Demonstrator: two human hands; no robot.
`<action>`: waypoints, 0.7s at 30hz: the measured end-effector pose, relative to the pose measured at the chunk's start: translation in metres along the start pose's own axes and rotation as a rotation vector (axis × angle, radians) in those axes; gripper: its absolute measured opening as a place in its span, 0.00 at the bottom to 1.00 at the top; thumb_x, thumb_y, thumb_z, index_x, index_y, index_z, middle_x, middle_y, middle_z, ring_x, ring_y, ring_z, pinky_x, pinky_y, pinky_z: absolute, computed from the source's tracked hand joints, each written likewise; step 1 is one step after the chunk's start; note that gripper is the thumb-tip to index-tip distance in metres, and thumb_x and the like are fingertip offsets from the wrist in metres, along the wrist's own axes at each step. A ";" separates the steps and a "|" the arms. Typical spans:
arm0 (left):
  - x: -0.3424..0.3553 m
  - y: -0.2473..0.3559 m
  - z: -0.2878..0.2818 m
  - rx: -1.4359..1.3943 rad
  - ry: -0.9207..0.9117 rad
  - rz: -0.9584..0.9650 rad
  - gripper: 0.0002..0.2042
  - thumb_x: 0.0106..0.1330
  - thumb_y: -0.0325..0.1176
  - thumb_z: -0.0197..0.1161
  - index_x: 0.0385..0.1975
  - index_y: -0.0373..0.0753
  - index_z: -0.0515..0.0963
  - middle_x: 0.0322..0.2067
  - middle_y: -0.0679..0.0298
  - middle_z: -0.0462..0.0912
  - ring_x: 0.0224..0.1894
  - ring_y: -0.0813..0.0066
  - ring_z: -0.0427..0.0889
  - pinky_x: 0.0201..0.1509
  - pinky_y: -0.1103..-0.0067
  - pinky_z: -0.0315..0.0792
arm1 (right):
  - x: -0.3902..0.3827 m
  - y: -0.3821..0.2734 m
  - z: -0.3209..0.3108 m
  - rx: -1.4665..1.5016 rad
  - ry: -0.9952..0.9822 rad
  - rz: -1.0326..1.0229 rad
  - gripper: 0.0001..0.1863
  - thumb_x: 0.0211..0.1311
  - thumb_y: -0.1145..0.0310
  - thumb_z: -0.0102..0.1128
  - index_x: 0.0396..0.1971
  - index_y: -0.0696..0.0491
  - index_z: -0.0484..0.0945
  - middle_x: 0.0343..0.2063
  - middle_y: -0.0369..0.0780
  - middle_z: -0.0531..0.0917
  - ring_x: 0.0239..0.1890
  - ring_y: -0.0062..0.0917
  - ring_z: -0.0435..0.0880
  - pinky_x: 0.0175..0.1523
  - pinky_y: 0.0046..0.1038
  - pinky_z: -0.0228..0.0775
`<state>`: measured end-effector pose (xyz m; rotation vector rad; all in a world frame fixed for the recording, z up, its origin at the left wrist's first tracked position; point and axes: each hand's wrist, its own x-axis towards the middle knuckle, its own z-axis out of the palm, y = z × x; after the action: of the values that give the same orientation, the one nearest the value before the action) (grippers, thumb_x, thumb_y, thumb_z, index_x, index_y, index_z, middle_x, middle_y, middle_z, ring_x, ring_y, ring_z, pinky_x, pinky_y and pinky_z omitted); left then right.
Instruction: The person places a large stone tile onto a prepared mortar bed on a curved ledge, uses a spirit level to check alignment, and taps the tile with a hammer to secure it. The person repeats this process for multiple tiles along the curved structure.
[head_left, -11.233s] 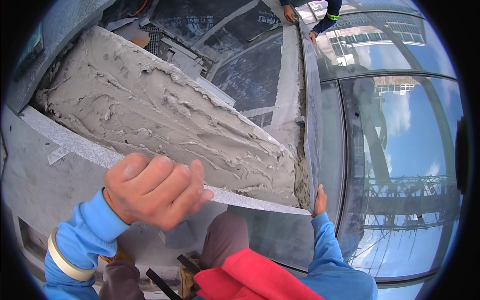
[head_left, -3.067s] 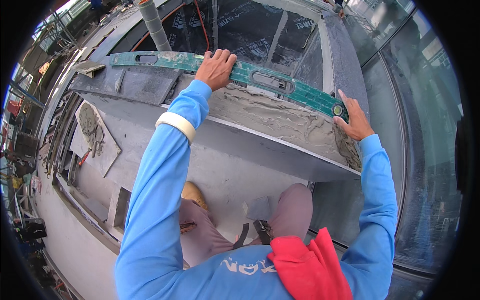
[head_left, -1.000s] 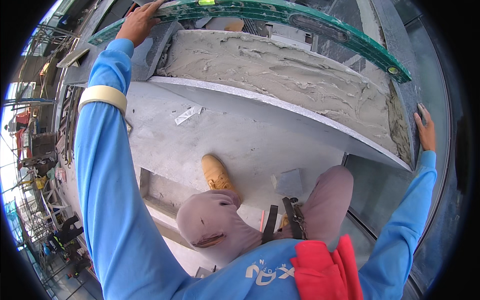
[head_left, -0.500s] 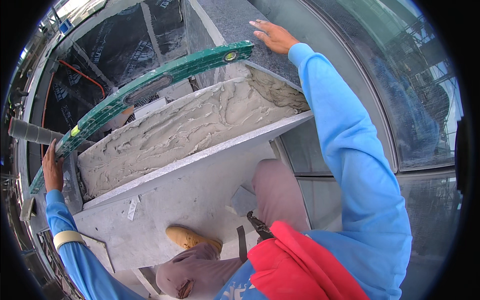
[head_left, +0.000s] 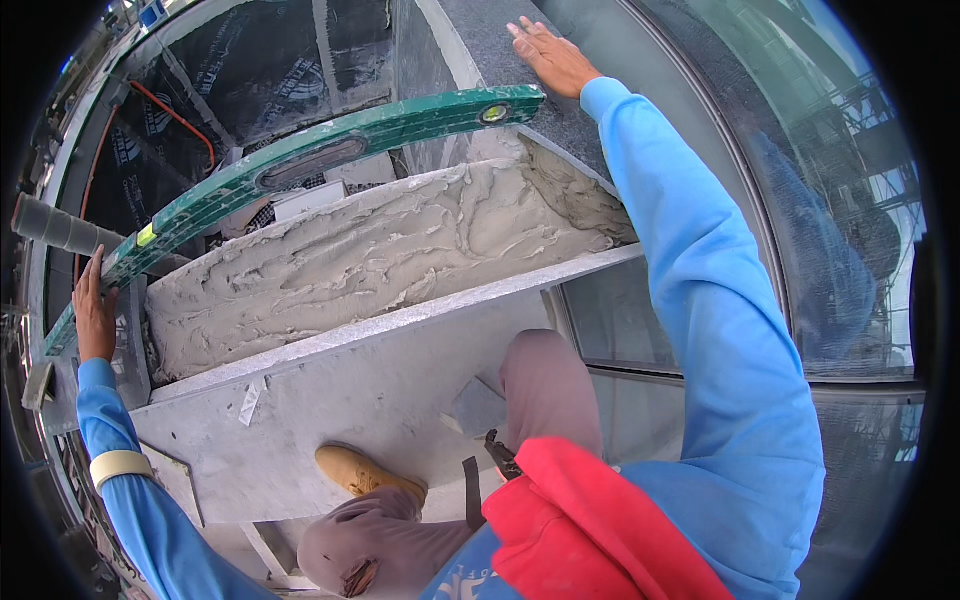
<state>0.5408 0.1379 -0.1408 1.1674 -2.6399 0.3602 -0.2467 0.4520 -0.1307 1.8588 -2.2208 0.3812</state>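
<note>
A long green spirit level, smeared with mortar, spans the scene beyond a bed of wet grey mortar. My left hand is at the level's left end, its fingers across the level and the thumb on the near side. My right hand lies palm down on a dark stone slab, fingers stretched and holding nothing. It rests just past the level's right end, apart from it. The mortar fills the space behind a pale stone edge.
A grey roll-like tube lies by the level's left end. Black printed membrane and an orange-red hose are beyond the level. Glass panels stand at the right. My boot is on the grey slab below.
The level's right end appears farther right and its left end slightly higher in view. Much of the scene has shifted with the camera. Both hands keep their places on the level and slab.
</note>
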 end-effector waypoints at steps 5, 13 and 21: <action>-0.001 0.001 -0.001 -0.009 0.006 -0.027 0.38 0.68 0.23 0.62 0.77 0.60 0.58 0.71 0.56 0.68 0.70 0.50 0.67 0.76 0.58 0.60 | -0.015 -0.002 0.025 -0.172 -0.228 0.177 0.45 0.72 0.26 0.18 0.80 0.36 0.51 0.80 0.34 0.50 0.82 0.34 0.46 0.82 0.50 0.38; 0.000 0.013 -0.003 0.046 0.024 -0.039 0.41 0.66 0.20 0.64 0.77 0.61 0.58 0.70 0.60 0.69 0.70 0.53 0.68 0.77 0.58 0.62 | -0.017 0.004 0.025 -0.078 -0.222 0.149 0.43 0.73 0.27 0.20 0.80 0.36 0.50 0.81 0.34 0.49 0.82 0.34 0.44 0.82 0.51 0.37; -0.001 0.006 0.005 0.068 0.039 -0.045 0.39 0.68 0.23 0.62 0.77 0.62 0.57 0.70 0.59 0.69 0.71 0.53 0.68 0.77 0.58 0.61 | 0.011 0.003 -0.004 0.218 -0.131 0.163 0.42 0.75 0.28 0.22 0.80 0.37 0.52 0.79 0.41 0.54 0.81 0.39 0.49 0.83 0.35 0.40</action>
<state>0.5363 0.1406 -0.1460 1.2254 -2.5818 0.4636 -0.2519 0.4439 -0.1241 1.8587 -2.5188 0.5657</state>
